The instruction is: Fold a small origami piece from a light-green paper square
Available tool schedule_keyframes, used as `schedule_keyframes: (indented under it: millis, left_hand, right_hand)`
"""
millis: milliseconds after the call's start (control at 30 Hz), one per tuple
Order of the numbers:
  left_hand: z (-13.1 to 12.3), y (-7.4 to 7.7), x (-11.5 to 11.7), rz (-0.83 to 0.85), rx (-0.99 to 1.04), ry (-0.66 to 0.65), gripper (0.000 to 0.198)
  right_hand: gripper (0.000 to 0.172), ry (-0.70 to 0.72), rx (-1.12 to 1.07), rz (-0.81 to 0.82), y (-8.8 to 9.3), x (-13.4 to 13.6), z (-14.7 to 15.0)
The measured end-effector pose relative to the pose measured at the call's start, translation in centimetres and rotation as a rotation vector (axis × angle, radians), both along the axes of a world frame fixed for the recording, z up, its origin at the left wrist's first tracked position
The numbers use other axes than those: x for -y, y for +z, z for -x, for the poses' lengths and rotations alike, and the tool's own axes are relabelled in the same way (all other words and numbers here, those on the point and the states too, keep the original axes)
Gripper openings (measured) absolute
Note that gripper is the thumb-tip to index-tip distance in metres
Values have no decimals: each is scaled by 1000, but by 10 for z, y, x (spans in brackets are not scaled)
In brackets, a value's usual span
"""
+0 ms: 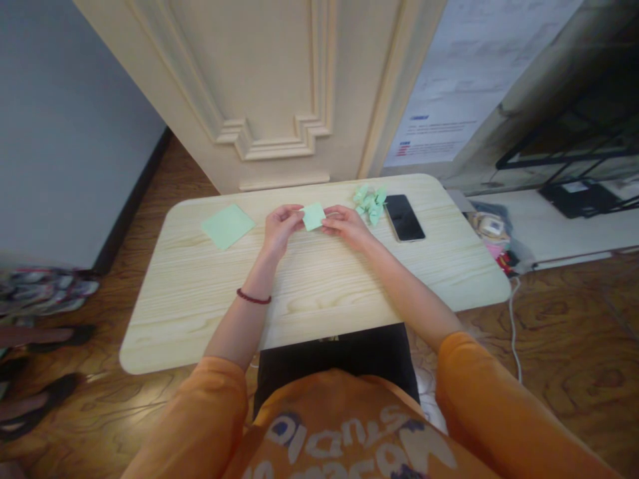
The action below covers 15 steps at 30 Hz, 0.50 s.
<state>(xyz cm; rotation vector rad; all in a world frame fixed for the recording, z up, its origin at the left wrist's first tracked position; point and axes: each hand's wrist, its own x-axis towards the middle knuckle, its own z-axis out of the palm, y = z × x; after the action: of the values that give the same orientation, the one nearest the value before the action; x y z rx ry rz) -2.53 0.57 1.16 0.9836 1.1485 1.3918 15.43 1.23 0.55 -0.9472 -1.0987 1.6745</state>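
Observation:
Between my two hands, just over the far half of the table, is a small square of folded light green paper (313, 216). My left hand (282, 226) pinches its left edge, fingers closed. At the opposite edge, my right hand (347, 225) grips it between thumb and fingers. Flat on the table to the left lies a larger light green paper sheet (228, 226). Just beyond my right hand sits a cluster of folded green paper pieces (370, 203).
A dark-screened phone (404, 218) lies right of the paper cluster. The pale wood table (200, 313) has rounded corners and stands against a panelled door (269, 80). A white cable (514, 326) hangs at the right. Another person's feet (44, 399) are on the floor at left.

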Motion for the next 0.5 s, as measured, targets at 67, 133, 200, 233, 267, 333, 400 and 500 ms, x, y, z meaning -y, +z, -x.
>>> schedule_keyframes:
  millis: [67, 133, 200, 233, 267, 333, 400, 500]
  left_hand:
    - [-1, 1, 1, -37, -44, 12, 37]
    - [-3, 1, 3, -70, -94, 7, 43]
    - [-5, 1, 4, -78, -115, -29, 52]
    - [-5, 1, 4, -76, -113, -50, 54]
    - [-5, 1, 5, -73, -108, -69, 55]
    - [-6, 1, 4, -76, -97, -83, 53]
    - [-5, 0, 4, -83, -92, -69, 51]
    - [-5, -1, 2, -83, -99, -38, 50]
  right_hand:
    - [47, -17, 11, -17, -2, 0, 0]
    - [47, -41, 29, -48, -3, -1, 1]
    - [48, -59, 47, -91, -2, -1, 1]
    - [48, -64, 54, -112, -2, -1, 1]
    - [48, -68, 59, -131, -1, -1, 1]
    - [47, -74, 64, -158, 1, 0, 1]
    - [46, -78, 71, -173, 3, 1, 1]
    - [44, -85, 94, -177, 4, 2, 1]
